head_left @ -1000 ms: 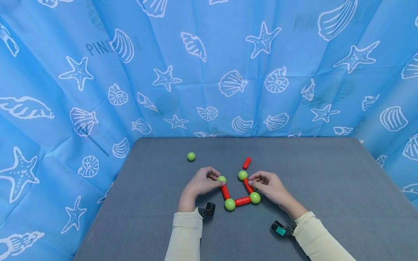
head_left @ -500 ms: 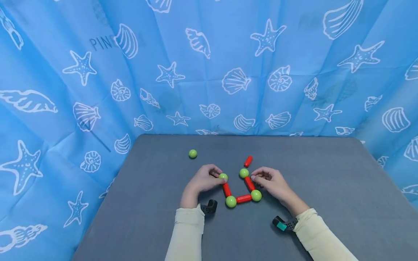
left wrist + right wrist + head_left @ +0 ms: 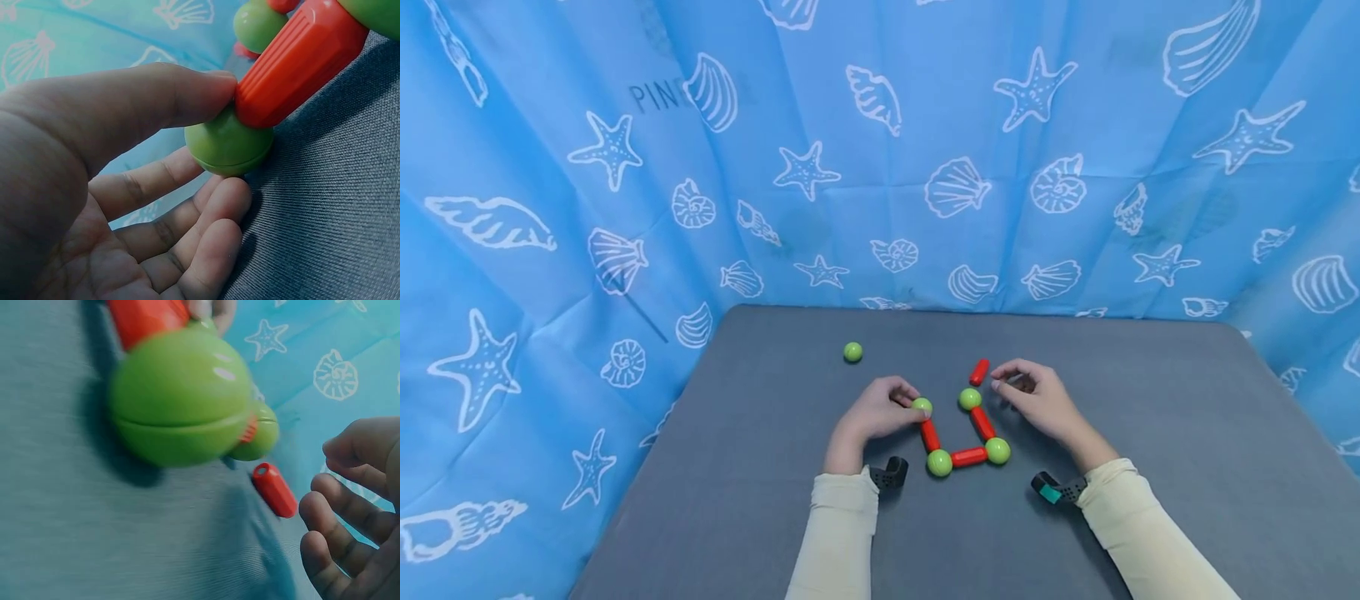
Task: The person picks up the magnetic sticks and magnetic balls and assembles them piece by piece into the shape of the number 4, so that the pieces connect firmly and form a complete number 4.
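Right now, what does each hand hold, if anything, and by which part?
Left hand: a green ball, pinched near where a red rod joins it. Right hand: nothing.

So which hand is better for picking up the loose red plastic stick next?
Probably the right hand: it holds nothing, and its fingertips are close beside the stick. The left hand is farther off and busy, pinching a glossy green plastic ball.
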Available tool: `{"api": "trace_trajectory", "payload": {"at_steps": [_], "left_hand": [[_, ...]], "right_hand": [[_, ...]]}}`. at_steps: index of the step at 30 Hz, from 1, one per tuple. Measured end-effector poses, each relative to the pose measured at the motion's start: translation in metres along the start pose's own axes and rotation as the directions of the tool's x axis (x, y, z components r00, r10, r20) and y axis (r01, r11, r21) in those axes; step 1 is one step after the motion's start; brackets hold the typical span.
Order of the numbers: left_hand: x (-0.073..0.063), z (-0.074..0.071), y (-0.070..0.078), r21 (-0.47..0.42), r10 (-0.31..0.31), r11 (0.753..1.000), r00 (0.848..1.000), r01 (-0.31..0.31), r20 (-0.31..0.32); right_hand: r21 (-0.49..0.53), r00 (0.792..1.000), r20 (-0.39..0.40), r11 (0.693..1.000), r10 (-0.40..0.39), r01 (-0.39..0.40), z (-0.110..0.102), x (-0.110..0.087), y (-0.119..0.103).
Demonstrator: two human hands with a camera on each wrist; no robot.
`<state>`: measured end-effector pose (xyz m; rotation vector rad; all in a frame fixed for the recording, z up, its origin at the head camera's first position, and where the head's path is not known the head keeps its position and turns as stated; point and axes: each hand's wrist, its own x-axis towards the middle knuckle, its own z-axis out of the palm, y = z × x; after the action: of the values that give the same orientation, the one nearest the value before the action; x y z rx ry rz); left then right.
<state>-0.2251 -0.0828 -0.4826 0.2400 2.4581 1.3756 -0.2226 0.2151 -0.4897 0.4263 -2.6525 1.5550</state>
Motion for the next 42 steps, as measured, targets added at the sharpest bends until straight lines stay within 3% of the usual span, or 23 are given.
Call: {"api": "trace_trajectory", "payload": {"at_steps": [8,23,42], "left_hand": [[0.001,0.000,-0.002,-0.009,0.005,1.000,1.000,-0.005,0.005],[0.004,0.001,-0.001,-0.014,-0.017,1.000,1.000,0.017,0.002],[0.002,-0.001,0.001,0.011,-0.025,1.000,1.000,0.025,-0.003]], "right_hand": [[-0.145,1.000,0.010,0.989,0.004,-0.003,0.000,0.022,0.004],[-0.241,0.990,0.137,0.969,-0.017,0.050,0.006,0.037,0.012],[-0.342,0.994,0.097,0.940,0.043,-0.007,0.005,0.033,0.015]]}}
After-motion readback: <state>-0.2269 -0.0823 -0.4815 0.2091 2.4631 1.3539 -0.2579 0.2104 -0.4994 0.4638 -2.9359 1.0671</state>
